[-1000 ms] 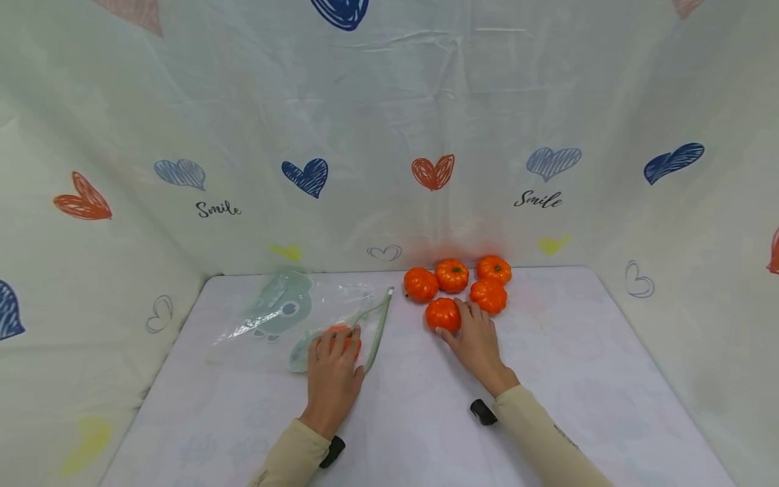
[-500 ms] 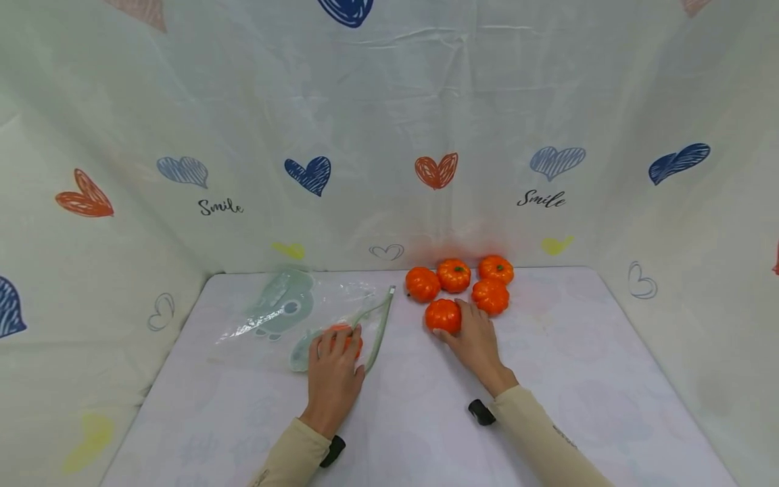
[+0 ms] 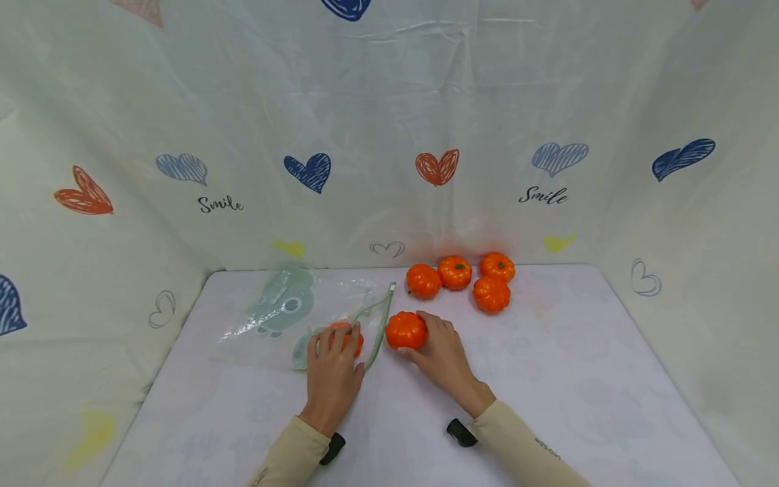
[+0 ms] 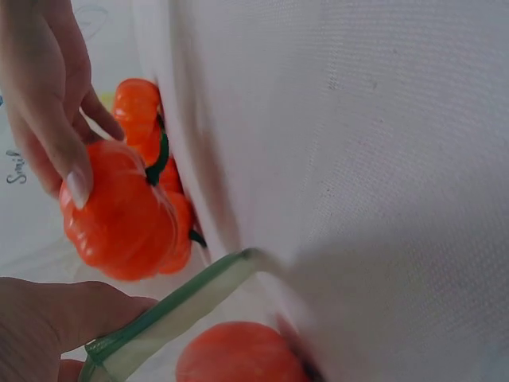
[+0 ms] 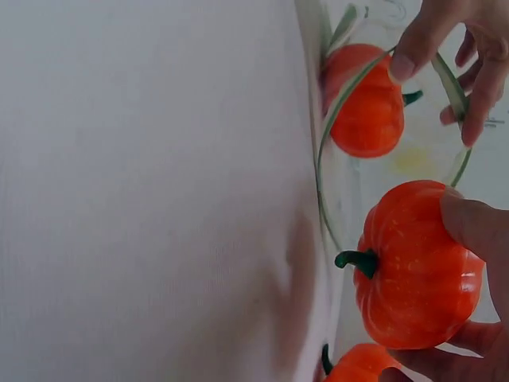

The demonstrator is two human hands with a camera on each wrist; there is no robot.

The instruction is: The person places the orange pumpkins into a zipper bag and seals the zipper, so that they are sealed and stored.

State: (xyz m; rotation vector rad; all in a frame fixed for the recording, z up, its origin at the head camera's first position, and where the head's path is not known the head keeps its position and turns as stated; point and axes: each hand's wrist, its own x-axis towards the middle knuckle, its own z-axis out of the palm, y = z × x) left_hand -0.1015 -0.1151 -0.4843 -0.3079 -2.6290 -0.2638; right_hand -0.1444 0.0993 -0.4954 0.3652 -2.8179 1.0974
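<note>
Orange toy pumpkin sits gripped in the right hand, fingers curled round it, just beside the mouth of the clear zip bag. Left hand pinches the bag's green rim (one pumpkin already inside). Four pumpkins remain near the back of the table.

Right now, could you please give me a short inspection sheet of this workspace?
Surface: pale patterned table, flat.
Job's things: clear zip bag lying flat with its green-rimmed mouth open and one pumpkin inside; held pumpkin just outside the mouth.
Clutter: four loose pumpkins grouped at the back.
Hands: left hand holds the bag's mouth open; right hand grips the held pumpkin.
Cables: nothing seen.
Surroundings: cloth backdrop with hearts and "Smile" on three sides.
</note>
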